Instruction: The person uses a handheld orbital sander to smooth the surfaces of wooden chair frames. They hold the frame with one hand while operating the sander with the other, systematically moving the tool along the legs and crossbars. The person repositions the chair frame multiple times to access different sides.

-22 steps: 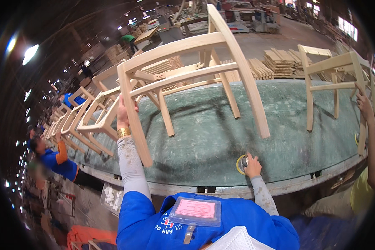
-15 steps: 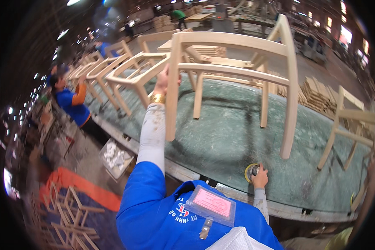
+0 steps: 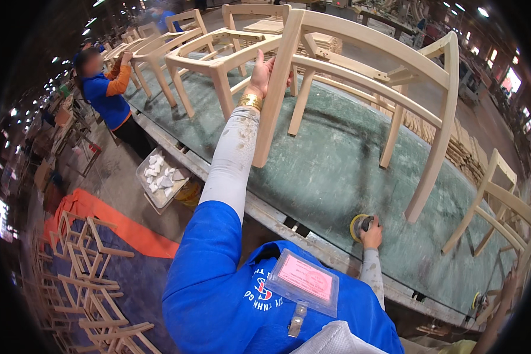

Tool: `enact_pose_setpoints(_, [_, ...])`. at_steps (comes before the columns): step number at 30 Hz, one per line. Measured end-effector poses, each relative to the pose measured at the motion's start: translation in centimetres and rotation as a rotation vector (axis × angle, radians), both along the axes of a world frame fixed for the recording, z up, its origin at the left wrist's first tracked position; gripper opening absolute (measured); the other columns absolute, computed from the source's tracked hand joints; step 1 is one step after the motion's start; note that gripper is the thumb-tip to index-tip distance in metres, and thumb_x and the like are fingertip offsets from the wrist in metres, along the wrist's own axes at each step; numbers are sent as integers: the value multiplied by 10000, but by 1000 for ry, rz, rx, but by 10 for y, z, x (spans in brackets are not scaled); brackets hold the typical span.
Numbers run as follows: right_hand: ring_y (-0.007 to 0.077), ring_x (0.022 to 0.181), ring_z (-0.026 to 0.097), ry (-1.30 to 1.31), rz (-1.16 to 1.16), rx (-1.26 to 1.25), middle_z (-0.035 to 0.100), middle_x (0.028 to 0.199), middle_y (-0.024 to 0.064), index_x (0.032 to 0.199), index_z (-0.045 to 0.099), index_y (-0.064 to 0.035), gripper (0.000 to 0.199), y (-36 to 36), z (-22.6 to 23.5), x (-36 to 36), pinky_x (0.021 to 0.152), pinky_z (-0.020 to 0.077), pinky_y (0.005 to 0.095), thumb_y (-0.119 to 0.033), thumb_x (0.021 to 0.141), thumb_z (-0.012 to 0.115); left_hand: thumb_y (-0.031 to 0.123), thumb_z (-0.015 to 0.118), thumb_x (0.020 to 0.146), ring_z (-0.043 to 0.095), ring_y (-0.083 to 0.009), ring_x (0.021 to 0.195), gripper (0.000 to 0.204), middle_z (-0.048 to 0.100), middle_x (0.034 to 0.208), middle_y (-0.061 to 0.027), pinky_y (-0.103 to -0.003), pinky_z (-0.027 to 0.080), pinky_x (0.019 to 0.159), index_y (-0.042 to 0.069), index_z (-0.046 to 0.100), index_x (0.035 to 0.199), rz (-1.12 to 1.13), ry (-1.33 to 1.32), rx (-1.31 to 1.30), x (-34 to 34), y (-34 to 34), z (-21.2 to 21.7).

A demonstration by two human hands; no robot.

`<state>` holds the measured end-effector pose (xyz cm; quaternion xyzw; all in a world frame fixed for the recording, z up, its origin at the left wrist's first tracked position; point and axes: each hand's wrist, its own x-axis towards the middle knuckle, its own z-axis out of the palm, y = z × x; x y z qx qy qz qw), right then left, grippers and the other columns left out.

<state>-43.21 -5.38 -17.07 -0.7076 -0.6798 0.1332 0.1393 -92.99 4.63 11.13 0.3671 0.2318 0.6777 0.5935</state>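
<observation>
My left hand (image 3: 265,74) grips the front leg of an unfinished pale wooden chair frame (image 3: 366,76), which stands tilted on a long green-topped workbench (image 3: 336,171). A gold bangle sits on that wrist, and a grey sleeve covers the forearm. My right hand (image 3: 371,235) rests low on the bench's near part, closed on a round sander (image 3: 360,225) with a yellow pad. The chair's far legs stand on the bench to the right of the sander.
Several more bare chair frames (image 3: 183,47) line the bench at the left, where a person in blue and orange (image 3: 103,94) works. A tray of white rags (image 3: 159,177) sits below the bench. Wooden frame parts (image 3: 94,283) are stacked on the floor at lower left. Another chair frame (image 3: 495,200) stands at right.
The view has swung left and closer. The chair has swung round to the right, my left hand still on its leg. My right hand stays on the sander.
</observation>
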Motion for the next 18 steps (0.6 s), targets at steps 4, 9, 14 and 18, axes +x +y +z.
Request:
enact_pose_setpoints(4, [449, 906, 592, 0, -103, -41, 485, 1128, 262, 1325, 391, -210, 779, -8, 10, -23, 797, 496, 480, -177, 644, 768, 717, 158, 876, 562, -304, 672, 776, 588, 850, -188, -367, 479, 594, 122, 575, 1149, -10, 8, -20, 0, 1, -1])
enact_pose_setpoints(9, [436, 905, 598, 45, -123, -65, 499, 1115, 228, 1307, 422, -245, 758, -34, 19, -91, 789, 500, 484, -210, 625, 749, 665, 236, 906, 567, -283, 662, 678, 584, 838, -184, -348, 481, 591, 108, 581, 1080, -126, 45, -1, -5, 4, 1])
enact_pose_setpoints(14, [430, 928, 591, 156, -110, -16, 529, 1052, 216, 1309, 443, -271, 770, -52, 36, -175, 797, 496, 482, -227, 609, 760, 580, 299, 941, 569, -227, 610, 574, 571, 769, -136, -321, 492, 575, 75, 567, 993, -112, 146, -25, 0, 6, 3])
enact_pose_setpoints(18, [379, 948, 591, 332, -69, 301, 534, 1039, 180, 1299, 473, -298, 725, -64, 121, -212, 805, 493, 450, -205, 642, 766, 527, 279, 966, 568, -205, 611, 539, 561, 726, -102, -308, 484, 563, 65, 555, 945, -162, 143, 17, 1, 2, -3])
